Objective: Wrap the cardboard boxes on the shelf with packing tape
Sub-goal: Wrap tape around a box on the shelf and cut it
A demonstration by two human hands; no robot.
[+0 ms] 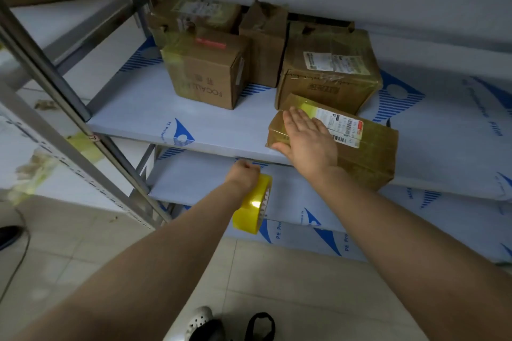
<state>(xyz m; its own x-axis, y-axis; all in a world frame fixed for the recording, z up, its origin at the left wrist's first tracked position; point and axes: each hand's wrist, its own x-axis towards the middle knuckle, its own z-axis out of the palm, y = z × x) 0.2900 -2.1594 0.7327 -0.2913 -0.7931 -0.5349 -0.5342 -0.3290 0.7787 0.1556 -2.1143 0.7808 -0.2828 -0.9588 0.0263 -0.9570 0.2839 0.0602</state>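
Fingers (297,119) of the right hand (307,141) straight and slightly spread, palm down, pressing flat on top of the long brown cardboard box (368,155), thumb along its left edge. Lying at the front of the white film-covered shelf (216,124), that box, its near end poking out past the front edge, white shipping label (343,127) just beside the fingertips, glossy yellowish tape across the far end.

Lower and to the left, left hand (243,174) curled in a fist round the roll of yellow packing tape (253,203), held in the air in front of the lower shelf (194,180); fingers there hidden behind the knuckles.

Further back on the upper shelf, more boxes: squat printed carton (207,75) at the left, big labelled carton (327,75) touching the long box's far end, narrow upright carton (263,41) between the two, taped carton (194,12) at the back left corner.

Grey metal upright (55,86) slanting across the left, pale tiled floor (110,243) below, white perforated shoe (198,320) at the bottom.
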